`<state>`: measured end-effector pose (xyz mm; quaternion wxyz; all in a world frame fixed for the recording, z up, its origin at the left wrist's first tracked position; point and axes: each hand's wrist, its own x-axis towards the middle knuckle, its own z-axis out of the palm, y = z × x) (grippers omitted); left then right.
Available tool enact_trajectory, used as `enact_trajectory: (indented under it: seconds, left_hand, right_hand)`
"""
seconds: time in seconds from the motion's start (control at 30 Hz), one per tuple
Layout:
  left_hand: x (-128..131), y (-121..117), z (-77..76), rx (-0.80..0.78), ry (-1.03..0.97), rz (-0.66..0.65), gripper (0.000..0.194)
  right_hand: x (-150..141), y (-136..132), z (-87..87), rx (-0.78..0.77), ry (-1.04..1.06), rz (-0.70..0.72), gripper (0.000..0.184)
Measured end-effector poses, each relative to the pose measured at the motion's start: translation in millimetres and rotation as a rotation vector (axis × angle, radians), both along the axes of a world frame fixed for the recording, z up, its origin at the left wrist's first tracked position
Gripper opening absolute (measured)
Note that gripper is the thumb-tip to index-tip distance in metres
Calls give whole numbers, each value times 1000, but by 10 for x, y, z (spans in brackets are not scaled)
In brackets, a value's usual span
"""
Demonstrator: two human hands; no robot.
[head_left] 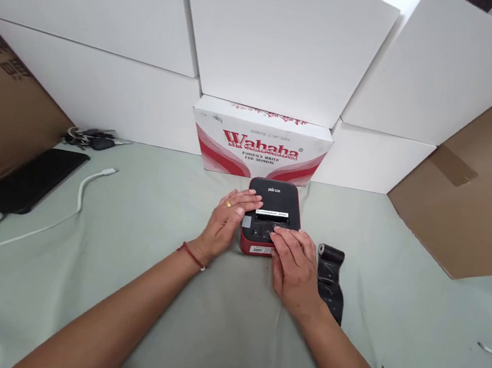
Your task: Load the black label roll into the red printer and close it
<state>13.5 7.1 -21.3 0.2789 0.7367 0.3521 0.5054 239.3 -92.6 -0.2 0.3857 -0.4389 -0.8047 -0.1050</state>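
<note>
A small black and red label printer sits on the pale green cloth in front of a Wahaha carton. My left hand rests against the printer's left side, fingers stretched forward and held together. My right hand lies over its front edge with the fingertips flat on the button panel. A white label strip shows in the printer's slot. Neither hand lifts the printer off the cloth.
A black ribbon strip lies just right of my right hand. A black phone, a white cable and keys lie at left. White boards and brown cardboard wall the back and sides.
</note>
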Motion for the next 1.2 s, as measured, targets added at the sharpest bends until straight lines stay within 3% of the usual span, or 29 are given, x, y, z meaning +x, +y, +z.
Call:
enact_trajectory:
  seconds: [0.13, 0.2, 0.27, 0.4, 0.47, 0.83, 0.93, 1.0, 1.07, 1.13, 1.2]
  left_hand:
    - [-23, 91, 23, -39, -68, -115, 32]
    - [-68, 150, 58, -111, -106, -196, 31]
    - [-92, 202, 81, -193, -177, -250, 47]
    - [-16, 250, 63, -375, -375, -310, 107]
    - [57, 244, 29, -470, -425, -352, 120]
    - [152, 188, -112, -589, -557, -448, 118]
    - [154, 172, -174, -600, -534, -416, 115]
    - [154, 176, -222, -602, -510, -415, 111]
    - [150, 196, -262, -601, -490, -427, 109]
    - [146, 229, -291, -595, -484, -438, 107]
    - [143, 264, -310, -588, -488, -447, 105]
  right_hand:
    - [4, 10, -8, -8, 3, 7, 56]
    - [4, 13, -17, -7, 0, 4, 57]
    - [3, 10, -22, -5, -4, -5, 57]
    - [0, -3, -13, -20, -19, -10, 57]
    - [5, -5, -8, -27, -22, -11, 57]
    - [3, -21, 10, 2, -59, -29, 52]
    - [34, -8, 168, -21, -65, 2, 39]
    - [63, 61, 376, -93, -41, 52, 22]
    - [71, 211, 639, -239, -10, 69, 27]
    - [38, 450, 884, -423, -35, 5, 38]
    - [-38, 750, 1035, -559, -211, -120, 29]
